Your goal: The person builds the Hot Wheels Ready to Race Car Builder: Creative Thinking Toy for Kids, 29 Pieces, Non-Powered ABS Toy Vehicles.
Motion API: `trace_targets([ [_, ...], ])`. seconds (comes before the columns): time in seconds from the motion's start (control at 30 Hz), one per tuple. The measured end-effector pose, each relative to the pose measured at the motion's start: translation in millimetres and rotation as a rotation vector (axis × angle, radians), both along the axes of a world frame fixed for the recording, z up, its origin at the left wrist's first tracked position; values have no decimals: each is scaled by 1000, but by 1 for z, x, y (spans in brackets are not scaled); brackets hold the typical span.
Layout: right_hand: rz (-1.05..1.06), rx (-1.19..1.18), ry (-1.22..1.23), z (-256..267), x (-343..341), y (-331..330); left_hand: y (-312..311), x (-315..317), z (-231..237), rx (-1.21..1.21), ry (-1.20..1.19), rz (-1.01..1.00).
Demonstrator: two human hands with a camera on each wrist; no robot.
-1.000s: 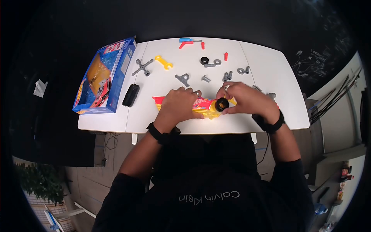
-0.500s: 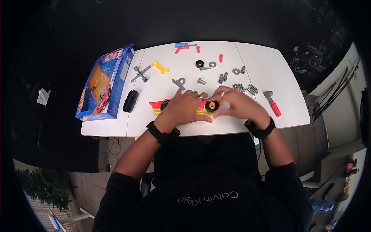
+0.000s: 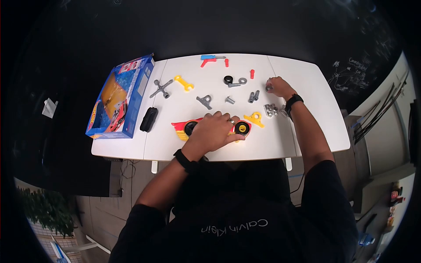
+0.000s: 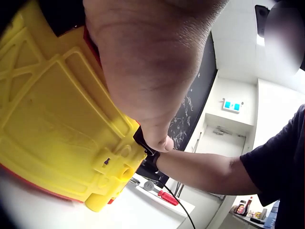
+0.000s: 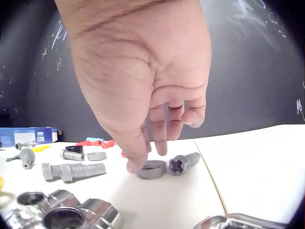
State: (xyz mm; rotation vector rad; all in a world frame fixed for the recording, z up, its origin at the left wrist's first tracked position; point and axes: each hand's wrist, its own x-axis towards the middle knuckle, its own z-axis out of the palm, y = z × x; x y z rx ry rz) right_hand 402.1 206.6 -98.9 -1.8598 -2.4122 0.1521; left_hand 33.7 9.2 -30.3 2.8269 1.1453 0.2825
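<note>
My left hand (image 3: 215, 131) grips a red and yellow toy car (image 3: 179, 127) from above near the table's front edge. Its black wheels (image 3: 242, 128) face me, and its yellow underside (image 4: 57, 105) fills much of the left wrist view. Farther off to the right, my right hand (image 5: 143, 71) reaches down over a grey ring (image 5: 151, 170). The thumb tip is right at the ring's edge, with the other fingers loosely extended behind it. Beside the ring lies a grey bolt (image 5: 185, 163). A yellow bracket (image 3: 254, 119) lies just right of the car.
Chrome engine-like parts (image 3: 271, 109) sit near my right wrist. Grey bolts (image 3: 254, 96), a grey bracket (image 3: 204, 102), a yellow wrench (image 3: 183, 83) and a cross wrench (image 3: 161, 88) are spread about. A blue box (image 3: 120, 98) and black case (image 3: 149, 119) stand left. A red-handled tool (image 4: 167, 197) lies right.
My right hand has left the car's wheel and moved away to the right, over the grey ring. The yellow bracket now shows uncovered. My left hand stays on the car.
</note>
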Motion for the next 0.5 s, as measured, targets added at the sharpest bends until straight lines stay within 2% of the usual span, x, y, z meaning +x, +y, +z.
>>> trace_targets([
  [0.13,3,-5,-5,15,-13,-11,4,-2,-10,58,-18,-34],
  [0.2,62,114,199,33,-27,-24,3,-1,-8,66,-30,-27],
  [0.27,172,62,528,80,-64,-74,4,-1,-10,60,-19,-22],
  [0.33,399,31,591,109,-92,-126,4,-1,-9,56,-11,-11],
  [0.4,484,-140,580,130,-114,-170,4,-2,-7,49,-20,-33],
  [0.47,565,-56,388,115,-122,-186,7,-1,-7,50,12,-26],
  [0.5,571,-61,374,113,-126,-195,7,-1,-7,54,48,-21],
])
